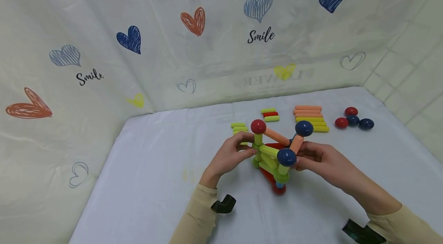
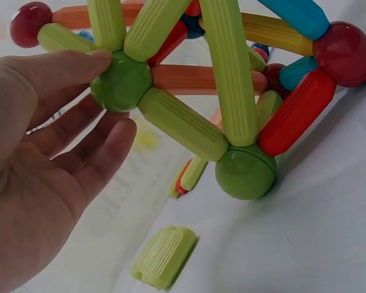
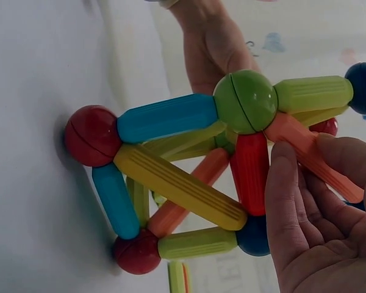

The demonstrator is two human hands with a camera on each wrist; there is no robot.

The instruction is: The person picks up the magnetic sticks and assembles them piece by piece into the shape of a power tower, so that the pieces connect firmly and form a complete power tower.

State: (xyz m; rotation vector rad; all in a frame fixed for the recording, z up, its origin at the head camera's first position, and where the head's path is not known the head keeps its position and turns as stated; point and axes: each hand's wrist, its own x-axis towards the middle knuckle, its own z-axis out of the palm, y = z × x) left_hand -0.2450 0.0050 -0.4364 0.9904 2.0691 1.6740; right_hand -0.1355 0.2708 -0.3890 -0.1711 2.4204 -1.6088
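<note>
A stick-and-ball toy frame stands on the white-covered table, built from coloured ribbed sticks and green, red and blue balls. One red ball and blue balls top its posts; a lower red ball sits at the table surface. On the frame's left side, my left hand pinches a green ball between thumb and fingers. From the right, my right hand holds a slanting orange stick between thumb and fingers. Part of that stick is hidden by the fingers.
Behind the frame lie short green sticks, a green-and-red row of sticks, and orange sticks beside yellow sticks. Loose red and blue balls cluster at the back right. A heart-printed sheet hangs behind the table.
</note>
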